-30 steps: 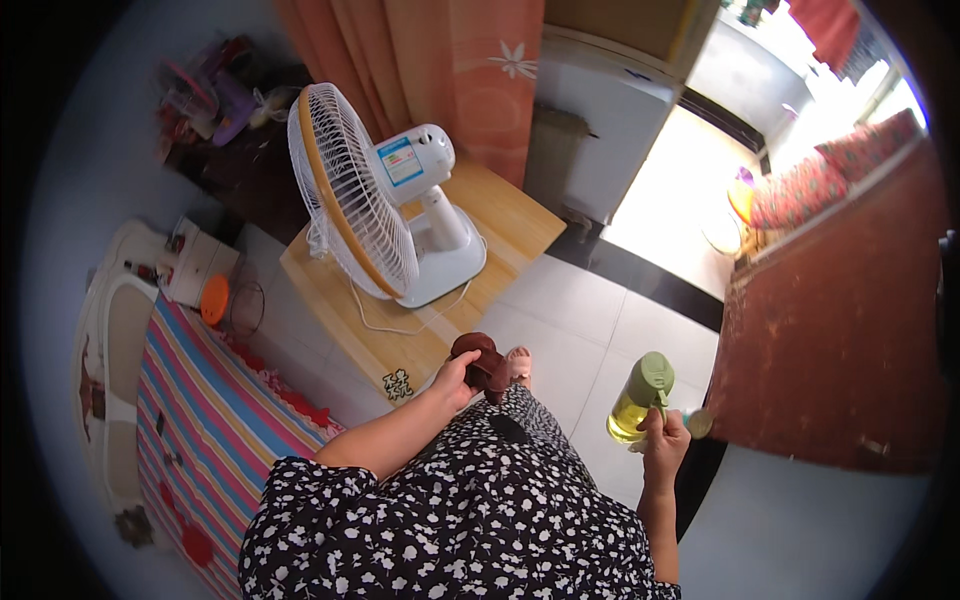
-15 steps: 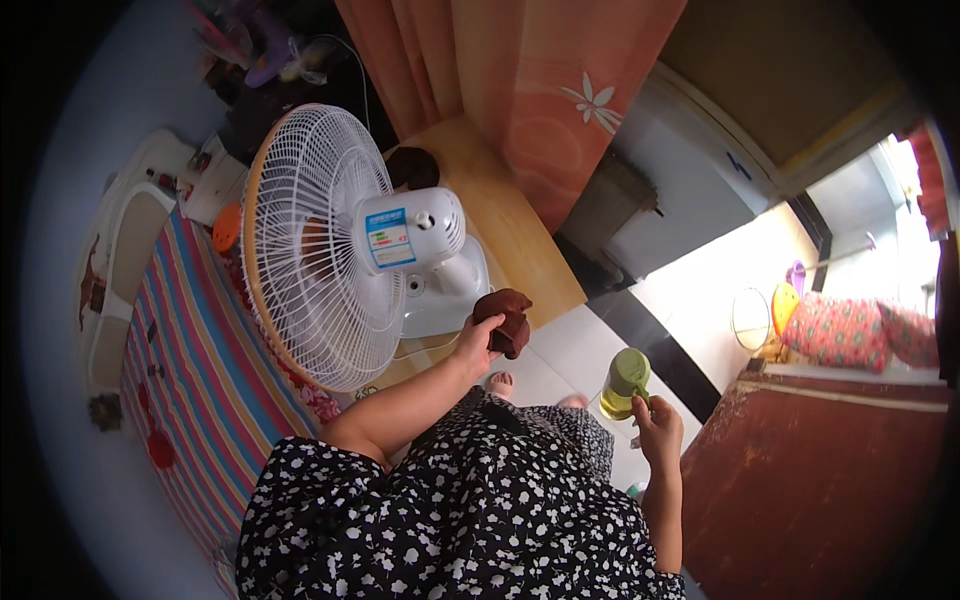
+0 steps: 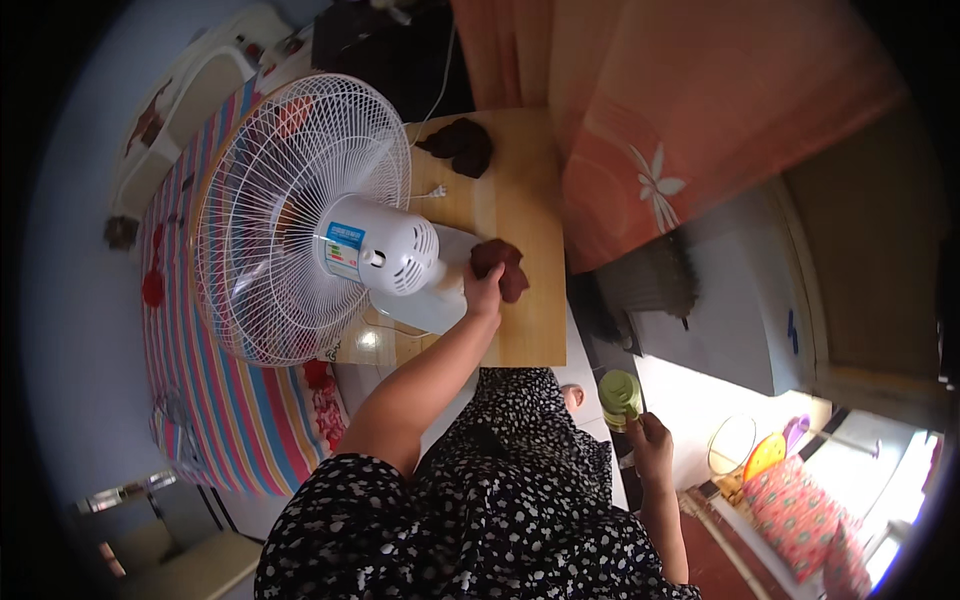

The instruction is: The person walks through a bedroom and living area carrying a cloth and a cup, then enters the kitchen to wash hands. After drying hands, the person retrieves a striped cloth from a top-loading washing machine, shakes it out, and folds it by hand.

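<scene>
My left grip (image 3: 483,290) is curled round a crumpled dark brown cloth-like bundle (image 3: 512,272), over the near right of the pale wooden counter (image 3: 535,205). Looks soft, light; pinch anywhere. My right grip (image 3: 652,447) is closed on a round green-lidded bottle (image 3: 618,388), probably heavier, slicker, best held nearside.

"What moved?"
"The left hand (image 3: 482,292) carried the brown cloth (image 3: 510,272) from beyond the near edge of the wooden table (image 3: 535,205) to above it, near the right edge."
"Anything else?"
"A darker cloth (image 3: 462,150) and white plug (image 3: 436,192) came fully into view, toward the far edge."
</scene>
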A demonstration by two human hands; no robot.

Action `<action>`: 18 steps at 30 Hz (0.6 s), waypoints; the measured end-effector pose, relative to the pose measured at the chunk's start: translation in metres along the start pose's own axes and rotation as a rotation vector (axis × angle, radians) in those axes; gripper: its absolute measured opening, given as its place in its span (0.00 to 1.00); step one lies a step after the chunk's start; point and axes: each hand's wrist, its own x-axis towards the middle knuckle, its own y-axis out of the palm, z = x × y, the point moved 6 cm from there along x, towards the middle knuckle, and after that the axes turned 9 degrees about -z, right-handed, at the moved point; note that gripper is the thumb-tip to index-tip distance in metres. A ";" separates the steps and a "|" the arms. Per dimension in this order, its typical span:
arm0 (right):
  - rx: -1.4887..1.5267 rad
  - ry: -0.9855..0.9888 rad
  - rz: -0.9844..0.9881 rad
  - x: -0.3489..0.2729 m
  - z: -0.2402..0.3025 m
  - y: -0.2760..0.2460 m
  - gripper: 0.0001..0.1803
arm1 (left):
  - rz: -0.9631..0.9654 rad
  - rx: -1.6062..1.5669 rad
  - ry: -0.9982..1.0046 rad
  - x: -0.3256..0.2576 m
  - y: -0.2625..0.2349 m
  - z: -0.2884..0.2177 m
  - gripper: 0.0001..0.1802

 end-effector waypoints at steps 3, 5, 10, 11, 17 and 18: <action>0.064 -0.020 0.056 0.029 0.015 0.000 0.14 | -0.143 0.049 0.340 0.031 0.038 -0.044 0.29; 0.020 -0.015 0.100 0.041 0.016 0.002 0.14 | -0.148 0.044 0.506 0.068 0.057 -0.051 0.28; 0.015 0.132 0.129 0.050 0.036 0.003 0.12 | -0.244 0.911 0.790 0.134 0.067 -0.011 0.25; 0.054 0.111 0.144 0.053 0.042 0.004 0.12 | -0.185 1.097 0.698 0.144 0.070 0.004 0.26; -0.012 0.014 0.208 0.057 0.063 0.009 0.15 | 0.012 1.444 0.506 0.122 0.084 0.021 0.27; -0.008 0.037 0.209 0.063 0.064 0.010 0.13 | 0.020 1.459 0.528 0.125 0.087 0.023 0.24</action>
